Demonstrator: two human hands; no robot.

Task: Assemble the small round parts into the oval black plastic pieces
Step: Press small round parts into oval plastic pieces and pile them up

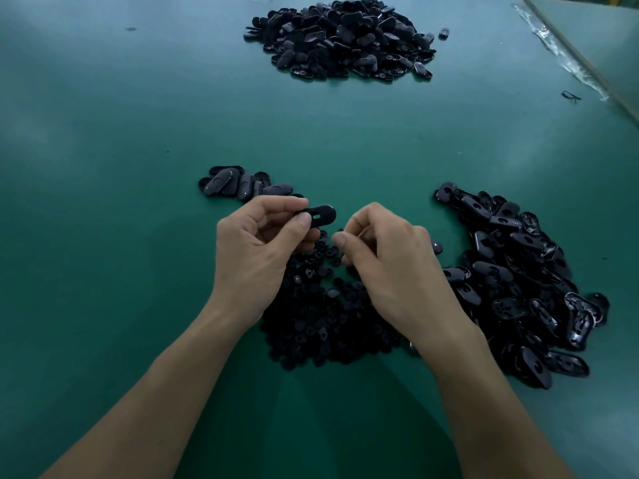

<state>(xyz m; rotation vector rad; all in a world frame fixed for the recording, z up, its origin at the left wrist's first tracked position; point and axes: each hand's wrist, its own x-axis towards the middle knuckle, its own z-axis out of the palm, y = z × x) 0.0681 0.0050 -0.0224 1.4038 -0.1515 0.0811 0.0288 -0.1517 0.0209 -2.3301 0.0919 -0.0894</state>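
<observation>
Over the pile [321,323] of round parts on the tabletop [103,236], the left hand [256,250] pinches an oval piece [321,214]. The right hand [387,257] curls just beside it; I cannot tell whether it holds anything.

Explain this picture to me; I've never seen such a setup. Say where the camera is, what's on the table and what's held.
No machine here: a camera worn on a person's head looks down at their two bare hands. The left hand pinches one oval black piece. The right hand has its fingers curled beside it; whether they hold anything is hidden. On the green table lie a heap of small round parts under the hands, a pile of oval pieces to the right, a few ovals beyond the left hand, and a big pile farther away.
</observation>
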